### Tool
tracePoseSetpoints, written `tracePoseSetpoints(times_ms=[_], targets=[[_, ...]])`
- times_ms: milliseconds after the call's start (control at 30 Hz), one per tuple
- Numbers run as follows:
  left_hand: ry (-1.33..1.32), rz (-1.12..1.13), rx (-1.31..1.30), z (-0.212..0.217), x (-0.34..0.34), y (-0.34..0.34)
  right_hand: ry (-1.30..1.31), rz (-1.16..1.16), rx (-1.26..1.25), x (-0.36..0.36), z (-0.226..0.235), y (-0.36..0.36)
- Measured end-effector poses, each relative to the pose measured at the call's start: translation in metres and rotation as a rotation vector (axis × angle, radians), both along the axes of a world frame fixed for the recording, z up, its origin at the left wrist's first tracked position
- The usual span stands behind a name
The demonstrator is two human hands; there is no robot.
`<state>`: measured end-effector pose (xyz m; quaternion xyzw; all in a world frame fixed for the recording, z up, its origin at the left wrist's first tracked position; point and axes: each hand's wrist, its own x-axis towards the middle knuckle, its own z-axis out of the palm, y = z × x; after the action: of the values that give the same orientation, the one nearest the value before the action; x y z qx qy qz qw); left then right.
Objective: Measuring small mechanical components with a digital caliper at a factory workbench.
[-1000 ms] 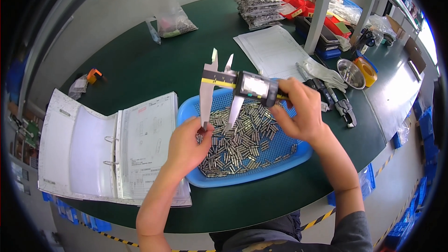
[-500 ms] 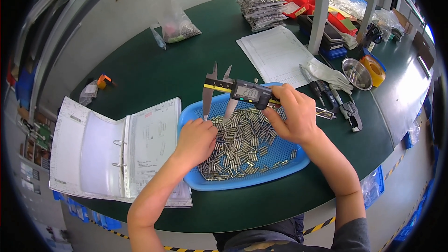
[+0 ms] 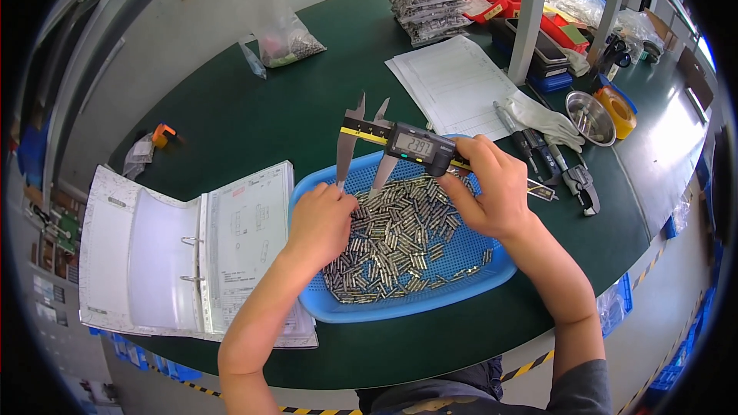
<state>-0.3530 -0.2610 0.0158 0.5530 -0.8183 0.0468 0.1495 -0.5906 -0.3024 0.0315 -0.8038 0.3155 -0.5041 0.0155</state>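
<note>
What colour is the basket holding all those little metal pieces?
The basket is light blue; the head view shows it best.

Green table (image 3: 207, 107) — blue basket (image 3: 415, 307), open binder (image 3: 163, 261), papers (image 3: 450, 84).

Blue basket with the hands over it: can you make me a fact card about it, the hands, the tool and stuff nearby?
Left hand: at the tip of the caliper's left long jaw; its grip is hidden
Right hand: holds the caliper
Tool: digital caliper, long jaws apart
Basket: blue, holed, holding many small metal pieces
Left of basket: open ring binder
Beyond basket: white papers
Beyond, to the right: white glove, metal bowl
</note>
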Motion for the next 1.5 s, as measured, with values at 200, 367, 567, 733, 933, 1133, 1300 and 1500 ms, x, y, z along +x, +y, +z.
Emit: tracePoseSetpoints(times_ms=[200, 367, 567, 733, 933, 1133, 1300, 1500], targets=[[-0.31, -0.193, 0.059, -0.008, -0.004, -0.01, -0.002, 0.028, 0.023, -0.001, 0.001, 0.001], [-0.364, -0.303, 0.081, -0.004, -0.011, -0.011, -0.012, 0.035, 0.012, 0.0, 0.0, 0.001], [0.818, 0.001, 0.336, 0.014, -0.021, 0.018, -0.008, 0.031, 0.008, -0.003, 0.001, 0.003], [1.593, 0.04, 0.334, 0.017, -0.029, 0.038, 0.007, -0.003, -0.011, -0.002, 0.004, 0.005], [1.764, -0.083, 0.222, 0.012, -0.028, 0.044, 0.073, 0.029, -0.008, 0.003, 0.005, 0.009], [1.821, -0.153, 0.24, 0.01, -0.026, 0.048, 0.14, 0.065, 0.009, 0.005, 0.007, 0.012], [1.808, -0.157, 0.299, 0.01, -0.023, 0.049, 0.16, 0.082, -0.006, 0.008, 0.009, 0.012], [1.796, -0.083, 0.315, 0.011, -0.024, 0.05, 0.154, 0.08, -0.002, 0.008, 0.009, 0.012]])
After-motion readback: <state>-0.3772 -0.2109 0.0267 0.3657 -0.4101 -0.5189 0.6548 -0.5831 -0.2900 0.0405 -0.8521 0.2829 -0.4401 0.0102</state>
